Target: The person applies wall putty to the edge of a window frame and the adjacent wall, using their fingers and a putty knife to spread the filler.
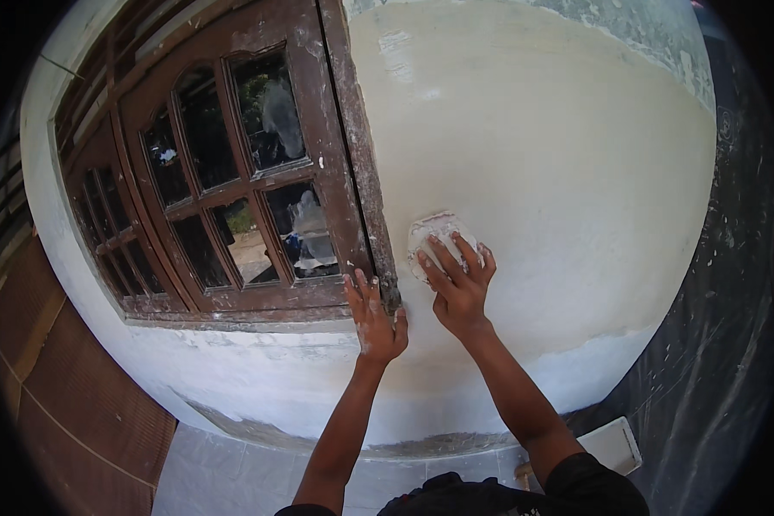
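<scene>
My right hand (461, 291) presses a flat, roughly rounded pad (434, 225) against the wall (559, 189), just right of the window. White plaster cakes the pad, and I cannot tell its exact kind. Its edge shows above and left of my fingers; the rest lies beneath them. My left hand (377, 328) leans with its fingers spread on the lower right corner of the brown wooden window frame (371, 193). White smears mark its fingers. Smooth cream plaster covers the wall around the pad, with a whiter band lower down.
Glass panes sit in the window's brown shutters (232, 193), left of my hands. A white rectangular tray or board (612, 445) lies low at the right, beyond my right arm. Dark sheeting (705, 370) hangs or lies along the right side. Grey tiles (206, 473) cover the floor below.
</scene>
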Demonstrator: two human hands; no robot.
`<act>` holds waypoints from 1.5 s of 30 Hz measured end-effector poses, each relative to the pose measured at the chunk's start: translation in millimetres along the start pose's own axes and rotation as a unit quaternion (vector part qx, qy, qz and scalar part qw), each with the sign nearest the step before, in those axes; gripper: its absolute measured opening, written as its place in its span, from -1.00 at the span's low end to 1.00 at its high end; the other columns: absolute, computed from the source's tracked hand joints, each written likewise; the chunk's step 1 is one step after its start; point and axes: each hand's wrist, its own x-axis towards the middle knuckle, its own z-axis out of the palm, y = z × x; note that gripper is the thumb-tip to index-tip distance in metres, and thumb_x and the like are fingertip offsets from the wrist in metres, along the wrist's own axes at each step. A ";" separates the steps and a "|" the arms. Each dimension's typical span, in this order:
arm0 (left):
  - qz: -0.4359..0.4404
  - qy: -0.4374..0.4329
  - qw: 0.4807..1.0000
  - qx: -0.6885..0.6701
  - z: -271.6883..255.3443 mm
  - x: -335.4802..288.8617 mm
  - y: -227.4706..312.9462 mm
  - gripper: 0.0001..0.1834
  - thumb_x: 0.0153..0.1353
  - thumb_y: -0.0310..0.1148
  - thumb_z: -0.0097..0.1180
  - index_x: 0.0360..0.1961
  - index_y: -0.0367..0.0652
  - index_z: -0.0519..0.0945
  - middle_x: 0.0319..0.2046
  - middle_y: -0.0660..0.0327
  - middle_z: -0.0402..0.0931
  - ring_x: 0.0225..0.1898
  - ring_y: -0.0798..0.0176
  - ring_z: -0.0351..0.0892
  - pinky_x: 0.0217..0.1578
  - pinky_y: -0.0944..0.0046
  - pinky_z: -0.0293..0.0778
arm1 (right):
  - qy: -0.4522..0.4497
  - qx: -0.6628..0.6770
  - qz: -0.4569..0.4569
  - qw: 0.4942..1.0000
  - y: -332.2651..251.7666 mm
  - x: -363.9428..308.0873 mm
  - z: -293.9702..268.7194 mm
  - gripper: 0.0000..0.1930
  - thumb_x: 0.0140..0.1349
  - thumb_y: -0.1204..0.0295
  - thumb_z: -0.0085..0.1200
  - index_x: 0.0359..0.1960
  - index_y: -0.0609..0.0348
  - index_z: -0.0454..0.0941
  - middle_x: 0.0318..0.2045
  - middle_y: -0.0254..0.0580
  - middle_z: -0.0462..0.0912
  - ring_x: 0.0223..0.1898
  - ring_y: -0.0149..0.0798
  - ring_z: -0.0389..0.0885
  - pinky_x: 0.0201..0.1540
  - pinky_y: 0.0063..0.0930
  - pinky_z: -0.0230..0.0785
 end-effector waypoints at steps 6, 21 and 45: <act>0.078 -0.012 0.995 -0.059 11.3 -3.6 -28.6 -0.14 0.19 -0.32 0.08 0.45 -0.30 -0.03 0.46 -0.37 -0.17 0.45 -0.57 -0.26 0.34 -0.49 -0.19 | 0.047 -0.075 0.005 0.996 -2.6 -3.7 27.0 -0.58 0.11 0.60 0.04 -0.02 -0.09 0.71 0.14 -0.28 0.63 0.30 -0.03 0.40 0.38 0.04 -0.14; 0.085 -0.021 0.983 -0.162 8.4 -8.5 -37.8 -0.30 0.29 -0.27 -0.03 0.37 -0.31 0.05 0.41 -0.45 -0.07 0.44 -0.58 -0.20 0.33 -0.49 -0.20 | 0.044 -0.121 0.064 0.990 -27.8 -23.3 34.0 -0.48 0.04 0.67 0.00 0.03 -0.11 0.68 0.17 -0.31 0.60 0.33 -0.02 0.38 0.40 0.13 -0.15; 0.073 0.007 0.979 -0.193 13.7 -14.3 -42.7 -0.35 0.22 -0.34 -0.01 0.31 -0.28 0.10 0.36 -0.47 0.05 0.43 -0.56 -0.11 0.35 -0.44 -0.17 | 0.015 -0.122 0.092 0.988 -23.2 -63.1 51.5 -0.47 0.06 0.67 0.02 0.08 -0.07 0.64 0.20 -0.24 0.58 0.37 0.00 0.33 0.41 0.20 -0.20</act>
